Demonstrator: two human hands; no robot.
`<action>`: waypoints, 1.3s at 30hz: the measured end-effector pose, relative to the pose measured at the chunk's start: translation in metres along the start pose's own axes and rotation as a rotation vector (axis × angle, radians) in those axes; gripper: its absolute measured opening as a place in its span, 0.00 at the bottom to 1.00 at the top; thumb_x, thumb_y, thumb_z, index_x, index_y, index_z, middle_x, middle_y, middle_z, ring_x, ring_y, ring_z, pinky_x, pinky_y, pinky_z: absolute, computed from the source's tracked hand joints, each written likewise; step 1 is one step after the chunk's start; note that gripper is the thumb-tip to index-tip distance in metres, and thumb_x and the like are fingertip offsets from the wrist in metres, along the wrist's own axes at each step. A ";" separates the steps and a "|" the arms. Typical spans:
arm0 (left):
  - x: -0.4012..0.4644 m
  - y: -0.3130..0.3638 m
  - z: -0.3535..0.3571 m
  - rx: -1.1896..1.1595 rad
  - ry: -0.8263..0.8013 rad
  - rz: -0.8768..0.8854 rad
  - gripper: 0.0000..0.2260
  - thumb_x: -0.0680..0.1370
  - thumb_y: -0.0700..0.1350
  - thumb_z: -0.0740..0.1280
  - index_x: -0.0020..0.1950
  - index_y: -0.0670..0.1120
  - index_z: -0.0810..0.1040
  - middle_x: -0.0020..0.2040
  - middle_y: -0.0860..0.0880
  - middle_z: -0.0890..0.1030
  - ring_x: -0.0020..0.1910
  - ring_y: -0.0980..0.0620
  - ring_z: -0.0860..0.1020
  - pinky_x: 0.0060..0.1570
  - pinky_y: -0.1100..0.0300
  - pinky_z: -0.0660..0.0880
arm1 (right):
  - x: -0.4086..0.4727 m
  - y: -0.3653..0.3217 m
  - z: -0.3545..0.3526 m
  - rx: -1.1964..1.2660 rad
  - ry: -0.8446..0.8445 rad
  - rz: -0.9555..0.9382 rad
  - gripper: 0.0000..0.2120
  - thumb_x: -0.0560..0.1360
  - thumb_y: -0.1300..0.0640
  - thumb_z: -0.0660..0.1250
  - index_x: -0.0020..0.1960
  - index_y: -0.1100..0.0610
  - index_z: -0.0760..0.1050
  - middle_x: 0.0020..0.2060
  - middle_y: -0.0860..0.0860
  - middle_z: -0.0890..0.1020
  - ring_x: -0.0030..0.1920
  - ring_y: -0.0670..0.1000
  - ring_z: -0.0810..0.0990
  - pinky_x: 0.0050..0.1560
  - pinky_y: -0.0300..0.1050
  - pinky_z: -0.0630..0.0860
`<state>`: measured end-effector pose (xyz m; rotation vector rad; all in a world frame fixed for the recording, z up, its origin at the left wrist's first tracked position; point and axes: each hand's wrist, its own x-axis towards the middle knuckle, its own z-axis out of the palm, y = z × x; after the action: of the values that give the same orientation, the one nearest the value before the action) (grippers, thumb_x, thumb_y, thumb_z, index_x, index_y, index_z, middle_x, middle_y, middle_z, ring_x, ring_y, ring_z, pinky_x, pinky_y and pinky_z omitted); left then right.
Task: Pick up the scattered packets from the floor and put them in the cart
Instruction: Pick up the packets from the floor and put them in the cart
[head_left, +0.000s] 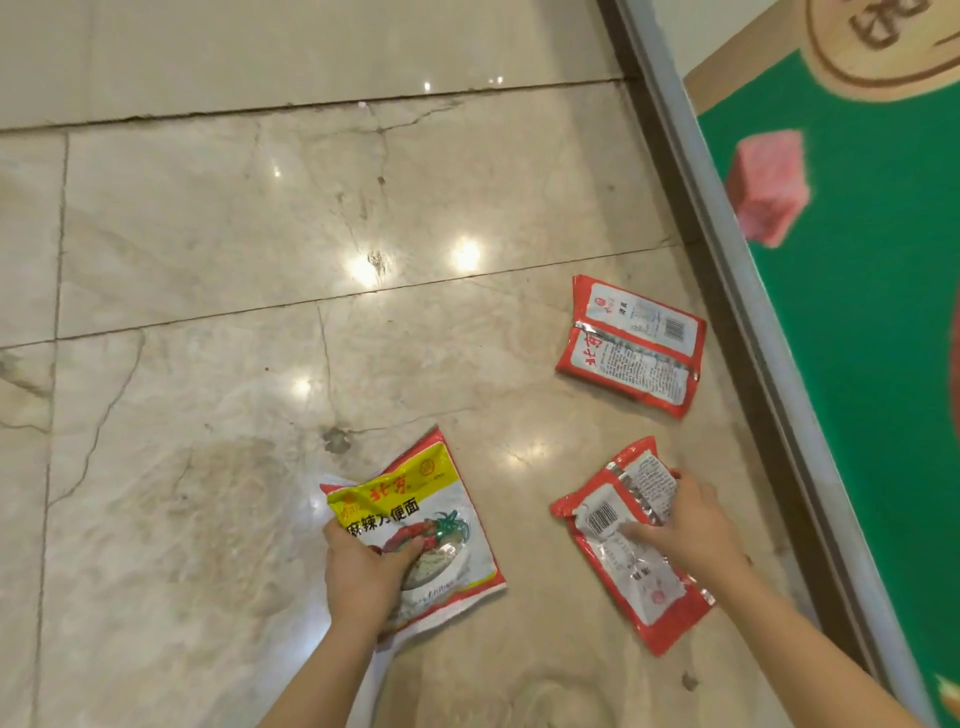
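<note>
We're mid-pickup: our left hand (363, 571) grips the yellow-and-red noodle packet (415, 525), our right hand (685, 525) pinches the red-and-white foil packet (623, 545); next, lift both off the marble floor (208, 312).

- One head-worn camera looks forward and steeply down onto a marble floor (208, 260), close above it.
- Both forearms enter from the bottom edge, reaching away from the lens.
- A green display panel (857, 312) runs slantwise along the right edge.

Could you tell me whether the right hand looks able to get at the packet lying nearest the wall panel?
Probably not yet: the right hand already grips a face-down packet. The far packet lies unobstructed on the floor.
</note>
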<state>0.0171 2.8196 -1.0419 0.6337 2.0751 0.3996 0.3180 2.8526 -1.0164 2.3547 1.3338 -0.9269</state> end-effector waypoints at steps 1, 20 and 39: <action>0.000 0.004 0.000 -0.006 -0.011 -0.004 0.27 0.66 0.44 0.78 0.53 0.43 0.62 0.41 0.44 0.75 0.40 0.44 0.73 0.38 0.56 0.66 | -0.001 -0.004 -0.001 0.068 0.014 0.017 0.45 0.63 0.41 0.76 0.71 0.57 0.58 0.65 0.57 0.70 0.63 0.58 0.73 0.59 0.51 0.71; -0.108 0.150 -0.133 -0.746 -0.159 0.074 0.12 0.72 0.35 0.71 0.53 0.42 0.74 0.45 0.44 0.83 0.38 0.49 0.83 0.33 0.59 0.80 | -0.131 -0.112 -0.177 0.841 -0.044 -0.162 0.08 0.75 0.58 0.67 0.48 0.45 0.73 0.50 0.51 0.83 0.50 0.55 0.82 0.57 0.57 0.77; -0.452 0.318 -0.537 -0.999 0.100 0.347 0.11 0.75 0.36 0.67 0.57 0.39 0.76 0.52 0.39 0.83 0.50 0.39 0.81 0.54 0.44 0.76 | -0.536 -0.281 -0.488 0.944 -0.127 -0.629 0.13 0.73 0.60 0.68 0.53 0.49 0.69 0.49 0.51 0.81 0.48 0.56 0.83 0.53 0.59 0.79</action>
<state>-0.1342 2.7969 -0.2867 0.3410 1.5520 1.5518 0.0764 2.9032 -0.2789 2.3561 1.9087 -2.2575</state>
